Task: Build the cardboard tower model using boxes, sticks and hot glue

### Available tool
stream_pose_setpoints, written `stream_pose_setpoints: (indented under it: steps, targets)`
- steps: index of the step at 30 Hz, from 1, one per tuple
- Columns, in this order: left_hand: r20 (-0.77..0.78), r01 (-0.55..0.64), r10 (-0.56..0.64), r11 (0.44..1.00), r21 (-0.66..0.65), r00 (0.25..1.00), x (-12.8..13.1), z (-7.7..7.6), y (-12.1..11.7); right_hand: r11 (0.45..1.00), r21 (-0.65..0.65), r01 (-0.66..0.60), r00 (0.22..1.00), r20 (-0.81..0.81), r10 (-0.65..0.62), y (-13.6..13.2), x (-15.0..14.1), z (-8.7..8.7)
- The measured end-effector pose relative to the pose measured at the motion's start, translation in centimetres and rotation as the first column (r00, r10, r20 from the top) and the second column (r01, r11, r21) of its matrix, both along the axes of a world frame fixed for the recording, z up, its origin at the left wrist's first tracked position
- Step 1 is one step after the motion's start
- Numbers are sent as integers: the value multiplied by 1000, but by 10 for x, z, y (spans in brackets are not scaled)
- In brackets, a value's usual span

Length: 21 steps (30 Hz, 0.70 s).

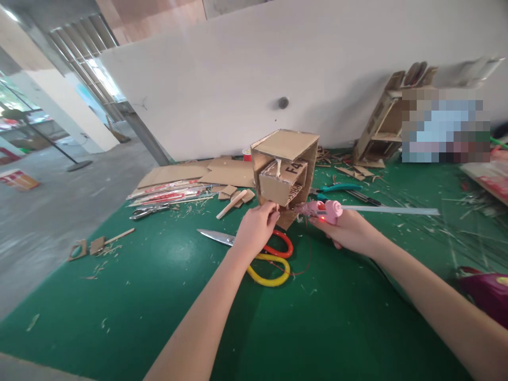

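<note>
A cardboard box [286,144] stands upright on the green table, with a smaller cardboard box [275,189] set inside its front opening. My right hand [351,230] is wrapped round a pink hot glue gun [327,210], its nozzle pointing left at the lower front of the box. A long white glue stick [397,210] sticks out of the gun's back, and a small red light glows on it. My left hand [257,225] is closed in a pinch at the box's lower front edge; what its fingers hold is hidden. Scissors [273,278] with red and yellow handles lie beneath my left wrist.
Flat cardboard sheets [174,174], wrapped sticks [170,193] and pliers [153,210] lie at the left back. Teal-handled pliers [341,188] rest behind the glue gun. A cardboard shelf [377,124] stands at the right back. A thin red wire [310,254] curves near the scissors.
</note>
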<state>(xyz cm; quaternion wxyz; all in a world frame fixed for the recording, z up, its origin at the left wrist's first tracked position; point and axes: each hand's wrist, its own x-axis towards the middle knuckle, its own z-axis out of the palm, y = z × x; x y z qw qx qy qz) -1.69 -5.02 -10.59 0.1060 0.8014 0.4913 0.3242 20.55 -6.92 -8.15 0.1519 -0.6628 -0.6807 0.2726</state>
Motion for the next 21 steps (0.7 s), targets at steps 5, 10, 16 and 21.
stream_pose_setpoints:
  steps: [5, 10, 16, 21]
  targets:
    - [-2, 1, -1, 1000, -1, 1000, 0, 1, 0, 1000, -5, 25, 1000, -5, -25, -4, 0, 0]
    - [-6, 7, -7, 1000, 0, 1000, 0, 3, -2, 988, 135, -69, 993, 104, 55, -8, -3, -2]
    - [-15, 12, -12, 1000, -1, 1000, -1, 4, -2, 896, 296, -330, 908, 360, 215, -13, -10, -11]
    - [-27, 11, -11, 1000, -5, 1000, -2, 4, -1, 894, 213, -394, 815, 530, 233, -19, -25, -8]
